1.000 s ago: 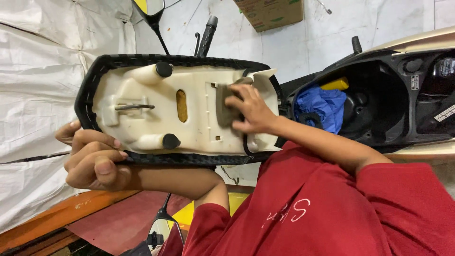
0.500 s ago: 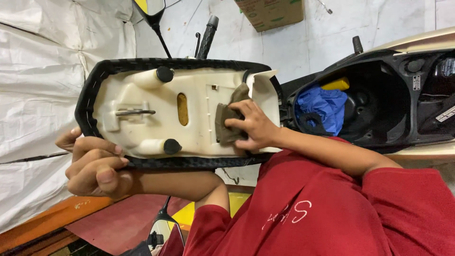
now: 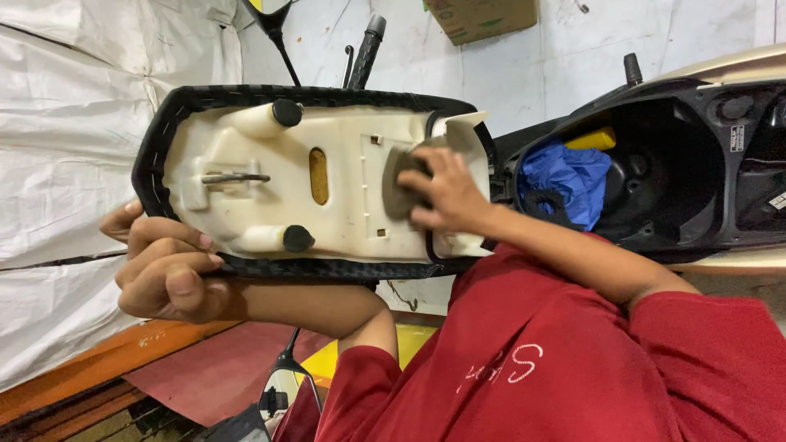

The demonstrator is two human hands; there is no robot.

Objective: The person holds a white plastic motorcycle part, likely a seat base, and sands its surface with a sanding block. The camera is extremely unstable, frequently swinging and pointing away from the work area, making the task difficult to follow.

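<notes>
While the left hand (image 3: 168, 274) at lower left curls shut around the black edge of the upturned seat (image 3: 311, 176), apparently steadying it mid-frame, the right hand (image 3: 446, 195) presses a dark pad (image 3: 399, 184) flat against its cream underside, beside the open scooter compartment (image 3: 655, 176).

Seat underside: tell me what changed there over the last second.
The right hand slid the grey pad a little toward the seat's near edge half a second ago, and has since brought it back up across the cream seat base. It kept hold of the pad throughout. The left hand still grips the black seat rim, and the seat stays tipped up as before.
</notes>
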